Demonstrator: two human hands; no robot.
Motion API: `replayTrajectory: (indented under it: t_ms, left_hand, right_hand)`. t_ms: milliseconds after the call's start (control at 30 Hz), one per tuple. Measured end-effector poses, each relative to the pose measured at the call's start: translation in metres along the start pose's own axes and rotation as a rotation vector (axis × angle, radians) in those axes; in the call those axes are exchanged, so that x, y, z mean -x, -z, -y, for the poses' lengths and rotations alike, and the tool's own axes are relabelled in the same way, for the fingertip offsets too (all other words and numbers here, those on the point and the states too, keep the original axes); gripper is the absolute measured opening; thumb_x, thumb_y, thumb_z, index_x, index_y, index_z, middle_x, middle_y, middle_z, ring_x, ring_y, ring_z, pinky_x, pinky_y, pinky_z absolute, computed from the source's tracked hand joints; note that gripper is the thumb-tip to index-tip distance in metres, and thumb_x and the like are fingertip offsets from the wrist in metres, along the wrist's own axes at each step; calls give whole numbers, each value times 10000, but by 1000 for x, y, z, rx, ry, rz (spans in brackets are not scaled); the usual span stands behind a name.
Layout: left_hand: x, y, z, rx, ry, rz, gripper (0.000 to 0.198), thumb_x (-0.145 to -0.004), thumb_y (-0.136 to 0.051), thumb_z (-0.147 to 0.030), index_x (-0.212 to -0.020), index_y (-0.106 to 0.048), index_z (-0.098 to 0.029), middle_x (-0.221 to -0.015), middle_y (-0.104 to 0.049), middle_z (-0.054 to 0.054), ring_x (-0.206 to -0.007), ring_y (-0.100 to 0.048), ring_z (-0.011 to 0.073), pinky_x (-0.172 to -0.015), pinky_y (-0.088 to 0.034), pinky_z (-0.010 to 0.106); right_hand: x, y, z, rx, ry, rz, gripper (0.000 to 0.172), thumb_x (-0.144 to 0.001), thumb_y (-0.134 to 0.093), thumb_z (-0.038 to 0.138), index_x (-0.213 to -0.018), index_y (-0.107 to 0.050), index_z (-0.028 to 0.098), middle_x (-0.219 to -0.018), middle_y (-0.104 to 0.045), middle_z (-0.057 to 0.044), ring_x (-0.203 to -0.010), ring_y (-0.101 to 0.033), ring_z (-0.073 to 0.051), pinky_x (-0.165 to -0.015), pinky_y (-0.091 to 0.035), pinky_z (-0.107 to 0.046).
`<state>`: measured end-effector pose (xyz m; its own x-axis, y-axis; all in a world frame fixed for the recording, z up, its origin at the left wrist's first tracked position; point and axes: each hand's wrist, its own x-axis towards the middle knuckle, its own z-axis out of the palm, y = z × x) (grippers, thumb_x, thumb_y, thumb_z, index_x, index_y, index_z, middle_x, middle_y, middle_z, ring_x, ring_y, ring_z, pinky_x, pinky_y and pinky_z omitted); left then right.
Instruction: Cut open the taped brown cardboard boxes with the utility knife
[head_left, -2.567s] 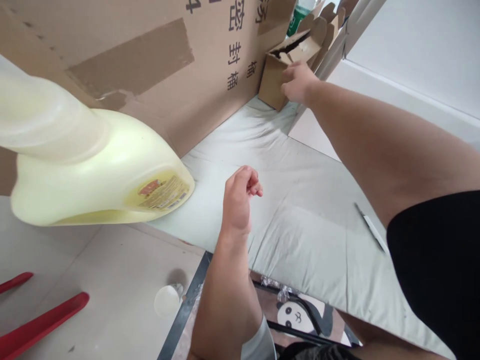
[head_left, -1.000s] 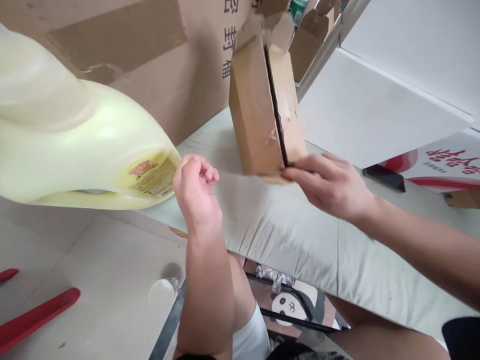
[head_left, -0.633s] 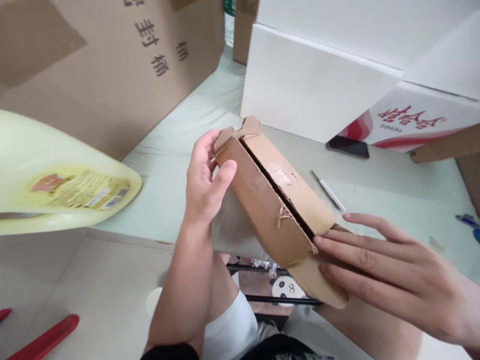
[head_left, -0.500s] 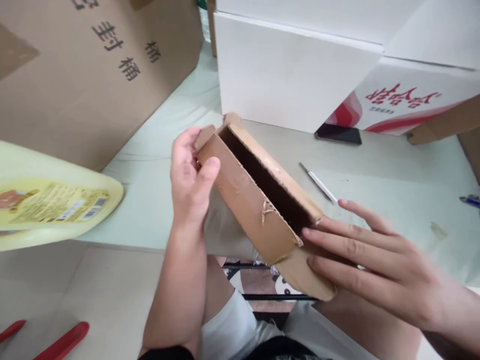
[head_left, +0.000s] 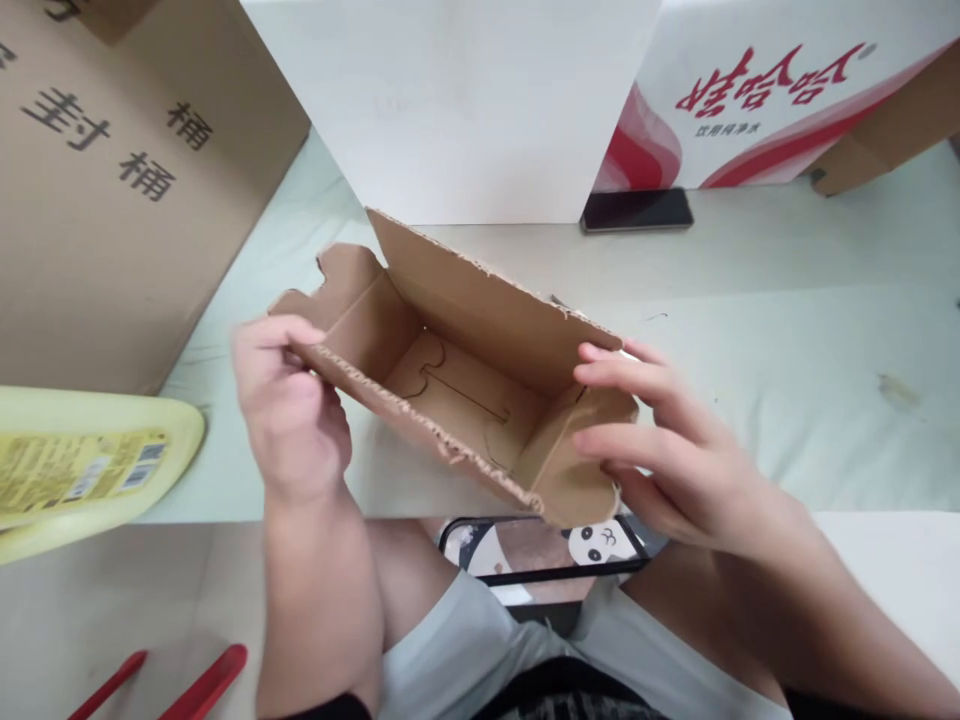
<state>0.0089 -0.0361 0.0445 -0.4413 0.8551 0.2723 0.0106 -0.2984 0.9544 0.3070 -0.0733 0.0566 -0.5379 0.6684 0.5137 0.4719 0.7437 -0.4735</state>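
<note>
A table covered in pale green cloth [head_left: 787, 380] fills the view from above. At its near edge, over the person's lap, both hands hold a small cardboard box [head_left: 457, 390] tilted, its open top facing up and its inside empty. The left hand [head_left: 289, 410] is curled, thumb and fingers pinched tight on the box's left corner. The right hand [head_left: 660, 450] cups the right end, fingers loosely spread over the flap. A yellow jug [head_left: 82, 460] lies to the left. Farther back stand a large brown carton [head_left: 112, 180] and a white box [head_left: 465, 100], with a dark phone [head_left: 636, 209] lying flat beside it.
</note>
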Motion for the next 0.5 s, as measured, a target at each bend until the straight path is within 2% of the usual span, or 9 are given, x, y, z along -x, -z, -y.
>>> replayTrajectory:
  t_ms: [100, 167, 267, 333, 400, 433, 500]
  left_hand:
    - [3, -4, -5, 98, -137, 35, 417, -690, -814, -578, -818, -573, -261, -844, -667, -3, -988, -678, 240, -1071, -482, 450]
    - [3, -3, -6, 89, -134, 97, 444, -712, -833, -594, -878, -559, -287, -746, -693, -49, -846, -714, 216, -1130, -450, 484]
    - [3, -2, -2, 35, -85, 128, 551, -684, -880, -625, -990, -537, -322, -638, -662, -103, -678, -679, 190, -1140, -445, 488]
    - [4, -2, 4, -16, -70, 100, 593, -669, -914, -582, -1053, -540, -328, -688, -677, -85, -747, -679, 191, -1106, -462, 464]
    - [4, -2, 11, -61, -104, 75, 611, -676, -930, -510, -1124, -559, -323, -839, -702, -34, -920, -684, 213, -1054, -486, 443]
    - [4, -2, 16, -89, -139, 69, 627, -669, -937, -479, -1150, -569, -318, -952, -700, -5, -1031, -670, 231, -1045, -492, 439]
    - [3, 0, 23, -154, -208, 73, 650, -658, -943, -454, -1183, -591, -304, -1178, -645, 39, -1208, -611, 266, -1093, -479, 449]
  right_hand:
    - [1, -11, -7, -65, -27, -127, 492, -924, -575, 74, -1325, -520, 354, -1365, -651, -86, -1376, -615, -263, -1196, -473, -588]
    - [0, -19, -12, -101, -18, -215, 556, -906, -658, 105, -1373, -494, 359, -1387, -650, -87, -1354, -631, -268, -1170, -509, -567]
    - [-4, -27, -15, -81, -4, -239, 418, -910, -678, 141, -1287, -605, 306, -1340, -691, -91, -1343, -639, -293, -1128, -543, -530]
    - [-6, -30, -15, -81, 25, -176, 293, -930, -637, 149, -1193, -678, 272, -1219, -747, -80, -1281, -678, -288, -1081, -561, -502]
    - [-4, -31, -14, -144, 71, -156, 266, -929, -610, 140, -1142, -704, 268, -1087, -774, -59, -1139, -735, -260, -990, -595, -464]
    - [-3, -32, -14, -172, 71, -199, 278, -919, -609, 129, -1133, -706, 278, -1029, -771, -47, -1050, -747, -241, -937, -609, -441]
    - [2, -34, -16, -188, 11, -403, 326, -894, -631, 121, -1149, -703, 312, -975, -736, -34, -942, -725, -218, -868, -615, -408]
